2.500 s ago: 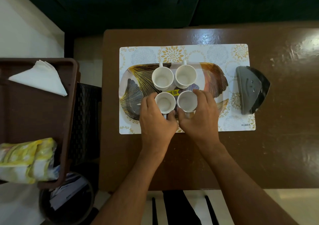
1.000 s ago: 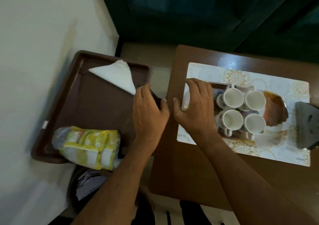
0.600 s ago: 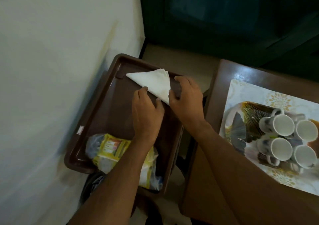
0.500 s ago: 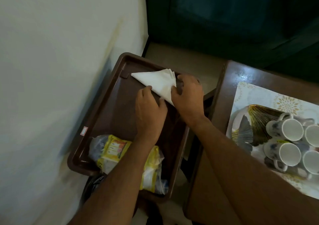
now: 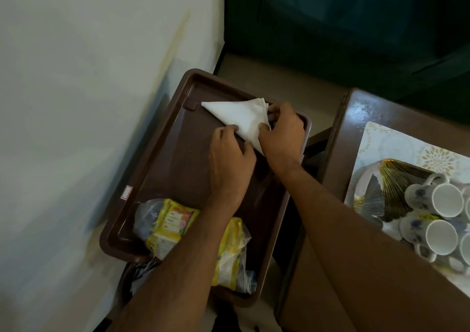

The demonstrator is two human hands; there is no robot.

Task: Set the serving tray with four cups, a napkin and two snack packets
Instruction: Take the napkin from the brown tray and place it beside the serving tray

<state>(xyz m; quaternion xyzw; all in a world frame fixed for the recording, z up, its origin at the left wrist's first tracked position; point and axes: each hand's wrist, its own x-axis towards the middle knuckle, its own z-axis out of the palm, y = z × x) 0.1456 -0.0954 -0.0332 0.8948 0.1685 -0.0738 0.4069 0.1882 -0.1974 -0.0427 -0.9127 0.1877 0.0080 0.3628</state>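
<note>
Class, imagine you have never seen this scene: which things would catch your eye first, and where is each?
Brightest is the white folded napkin at the far end of the brown tray, with the left hand touching it and the right hand gripping its corner. Yellow snack packets lie at the near end. White cups cluster on the patterned serving tray, far right.

I count 2 hands, 1 folded white napkin, 1 brown tray, 2 yellow snack packets, 1 patterned serving tray, and 4 cups, 2 partly cut off.
</note>
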